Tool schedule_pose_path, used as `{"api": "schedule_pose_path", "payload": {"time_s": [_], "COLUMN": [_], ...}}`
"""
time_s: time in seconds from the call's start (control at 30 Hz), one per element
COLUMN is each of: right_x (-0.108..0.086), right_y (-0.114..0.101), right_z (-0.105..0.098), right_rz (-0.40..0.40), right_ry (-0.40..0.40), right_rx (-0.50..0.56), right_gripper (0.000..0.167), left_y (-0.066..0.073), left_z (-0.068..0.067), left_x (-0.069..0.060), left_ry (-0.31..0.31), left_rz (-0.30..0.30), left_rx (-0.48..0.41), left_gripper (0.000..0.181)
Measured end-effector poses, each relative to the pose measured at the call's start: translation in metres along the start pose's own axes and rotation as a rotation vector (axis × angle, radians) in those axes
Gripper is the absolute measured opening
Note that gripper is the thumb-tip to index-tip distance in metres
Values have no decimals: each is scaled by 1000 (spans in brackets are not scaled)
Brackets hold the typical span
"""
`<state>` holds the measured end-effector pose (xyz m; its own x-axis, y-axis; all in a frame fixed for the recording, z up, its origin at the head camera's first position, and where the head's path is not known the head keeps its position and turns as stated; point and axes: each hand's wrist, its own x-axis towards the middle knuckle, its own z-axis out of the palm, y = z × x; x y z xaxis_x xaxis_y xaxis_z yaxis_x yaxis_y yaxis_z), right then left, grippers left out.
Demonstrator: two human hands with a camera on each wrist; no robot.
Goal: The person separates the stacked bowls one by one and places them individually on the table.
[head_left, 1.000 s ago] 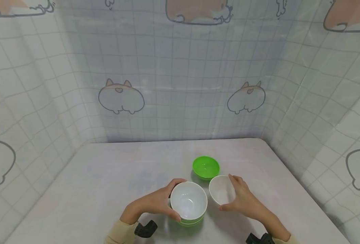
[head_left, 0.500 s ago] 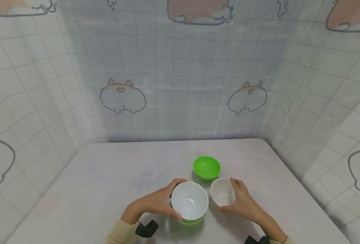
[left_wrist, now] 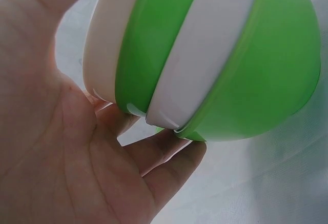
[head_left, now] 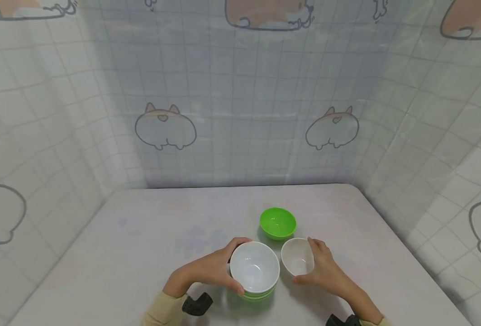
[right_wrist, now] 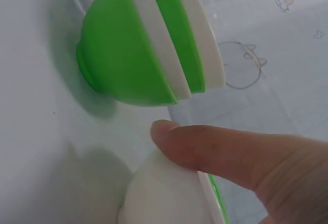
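Grid-printed cloth (head_left: 248, 86) with dog drawings, hung on three sides; before it, a pale bench (head_left: 150, 235). Items listed:

Stack (head_left: 254, 267): four nested bowls, green and white alternating, green lowest, white uppermost; upright at the near part of the bench. Left hand (head_left: 216, 268) curled about its left side, thumb near, fingers far, against the walls.

White bowl (head_left: 295, 257): just right of the stack, mouth up; foot contact with the bench not certain. Right hand (head_left: 322, 267) spans its right side, thumb and fingers gripping the wall by the rim.

Green bowl (head_left: 278, 223): beyond the white bowl, mouth up, untouched.

Handling, by judgement: stiff, light, probably plastic, glossy and rather slippery. Best hold: the white bowl across opposite rim points; the stack low, under its bottom rim.
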<state>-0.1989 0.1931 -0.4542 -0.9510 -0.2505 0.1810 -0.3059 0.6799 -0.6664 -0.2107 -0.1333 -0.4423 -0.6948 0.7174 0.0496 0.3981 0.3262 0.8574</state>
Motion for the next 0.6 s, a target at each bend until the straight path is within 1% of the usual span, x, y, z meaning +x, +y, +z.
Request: {"api": "schedule_pose_path", "payload": {"time_s": [0.1, 0.23, 0.33, 0.4, 0.53, 0.6], "right_x": [4, 8, 8, 8, 15, 20], "right_y": [-1, -3, -3, -4, -2, -1], "right_z": [0, 0, 0, 0, 5, 8], "right_rz": [4, 18, 24, 14, 0, 6], "right_ry": [-13, -31, -34, -30, -14, -9], "right_rx": [-23, -39, -48, -67, -96, -96], "right_gripper": [117, 119, 120, 121, 121, 121], "left_y": [-1, -1, -3, -4, -13, -17], "left_z": [-3, -5, -7, -8, -16, -20], "left_x": [1, 2, 2, 3, 7, 9], "left_ry": [3, -3, -10, -9, -19, -24], "left_rz": [-3, -18, -14, -4, 6, 5], "left_rx": [6, -8, -7, 6, 14, 8], "left_gripper": [103, 102, 102, 102, 101, 101]}}
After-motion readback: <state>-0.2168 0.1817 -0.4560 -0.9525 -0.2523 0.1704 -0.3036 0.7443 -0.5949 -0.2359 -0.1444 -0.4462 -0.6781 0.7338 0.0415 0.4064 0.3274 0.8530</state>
